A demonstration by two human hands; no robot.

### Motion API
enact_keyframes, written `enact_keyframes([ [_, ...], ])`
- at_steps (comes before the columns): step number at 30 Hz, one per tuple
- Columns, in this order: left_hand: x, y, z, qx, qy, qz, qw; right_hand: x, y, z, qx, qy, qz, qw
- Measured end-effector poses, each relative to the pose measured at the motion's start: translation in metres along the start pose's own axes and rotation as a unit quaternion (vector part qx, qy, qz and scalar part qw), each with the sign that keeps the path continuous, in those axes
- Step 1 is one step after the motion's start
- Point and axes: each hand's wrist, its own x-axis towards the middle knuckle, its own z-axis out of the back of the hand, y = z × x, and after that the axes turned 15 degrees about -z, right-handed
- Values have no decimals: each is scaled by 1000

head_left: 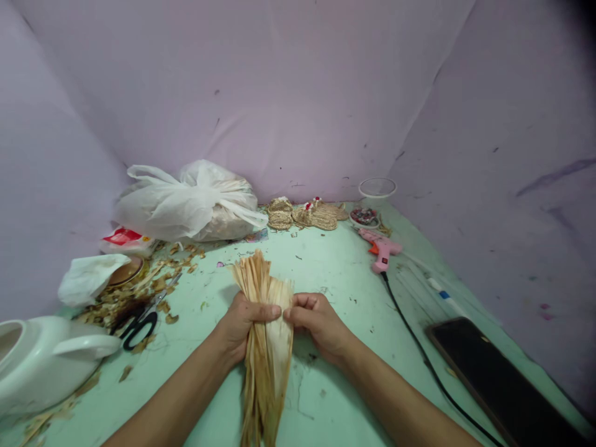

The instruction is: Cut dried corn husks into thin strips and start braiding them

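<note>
A bundle of dried corn husks (267, 372), tan with a paler strip on its right side, stands lengthwise in front of me above the pale green table. My left hand (244, 323) is closed around its upper part, the thumb lying across the front. On the right edge of the bundle, my right hand (316, 323) pinches the pale husk between thumb and bent fingers. Both thumb tips are close together near the top. The palm side of my left hand is hidden behind the husks.
At left lie a white jug (56, 354), black-handled scissors (139, 326), and husk scraps (121, 301). A tied white plastic bag (190, 202) sits behind. Woven slippers (316, 216) rest by the wall. Right are a pink glue gun (382, 248), its black cord (419, 341), and a dark phone (503, 385).
</note>
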Motion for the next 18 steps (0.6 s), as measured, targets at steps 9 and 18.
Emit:
enact_keyframes([
  [9,-2,1,3,-5,23,0,1000,-1,3,3,16,27,-14,999],
  [18,-2,3,4,-29,37,1,999,-1,1,10,54,95,-26,994],
])
